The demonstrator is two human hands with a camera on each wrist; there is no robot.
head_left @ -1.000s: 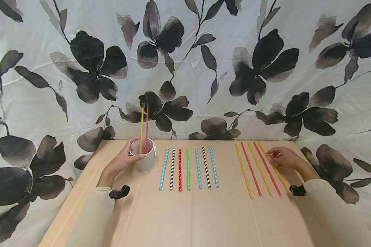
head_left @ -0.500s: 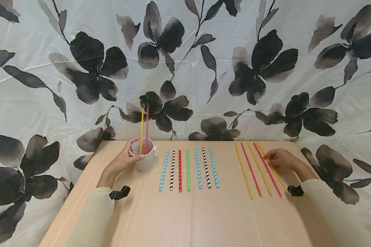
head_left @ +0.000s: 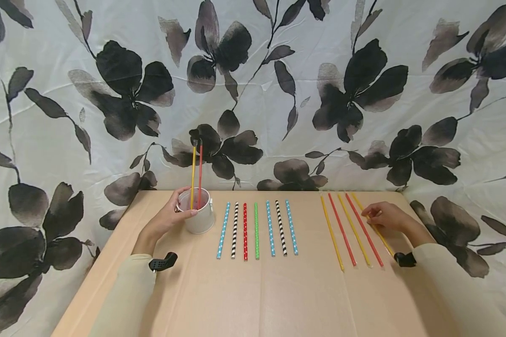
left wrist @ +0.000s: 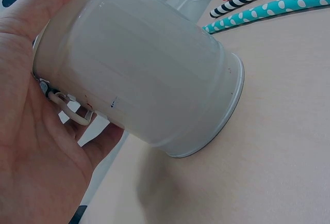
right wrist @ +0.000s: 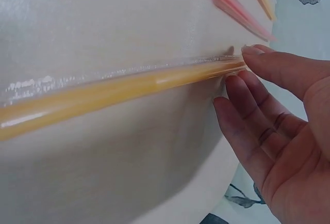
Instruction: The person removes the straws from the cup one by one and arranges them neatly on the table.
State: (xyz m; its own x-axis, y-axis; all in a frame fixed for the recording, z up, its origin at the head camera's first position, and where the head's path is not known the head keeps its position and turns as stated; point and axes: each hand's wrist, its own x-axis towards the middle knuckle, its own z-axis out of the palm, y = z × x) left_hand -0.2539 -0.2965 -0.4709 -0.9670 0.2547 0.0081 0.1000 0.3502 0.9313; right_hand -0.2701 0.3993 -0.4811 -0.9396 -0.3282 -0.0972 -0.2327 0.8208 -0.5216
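At the table's back left, my left hand (head_left: 167, 218) grips a small white metal pail (left wrist: 139, 69) round its rim and side, thumb at the front. A yellow straw (head_left: 193, 178) and a red straw (head_left: 200, 175) stand in the pail. On the right, my right hand (head_left: 388, 217) pinches the rightmost yellow straw (right wrist: 103, 97) near its far end. That straw looks wrapped in clear film and lies along the table. Beside it lie a red straw (head_left: 364, 229), a yellow straw (head_left: 355, 230) and others, slanting in a row.
Several patterned paper straws lie in a row across the middle of the table (head_left: 253, 299), among them a red dotted one (head_left: 245, 231) and a green one (head_left: 256, 230). Behind the table hangs a floral cloth (head_left: 278, 117).
My right hand has shifted slightly left onto the rightmost yellow straw, its fingertips meeting there. The left hand and the pail have stayed in place.
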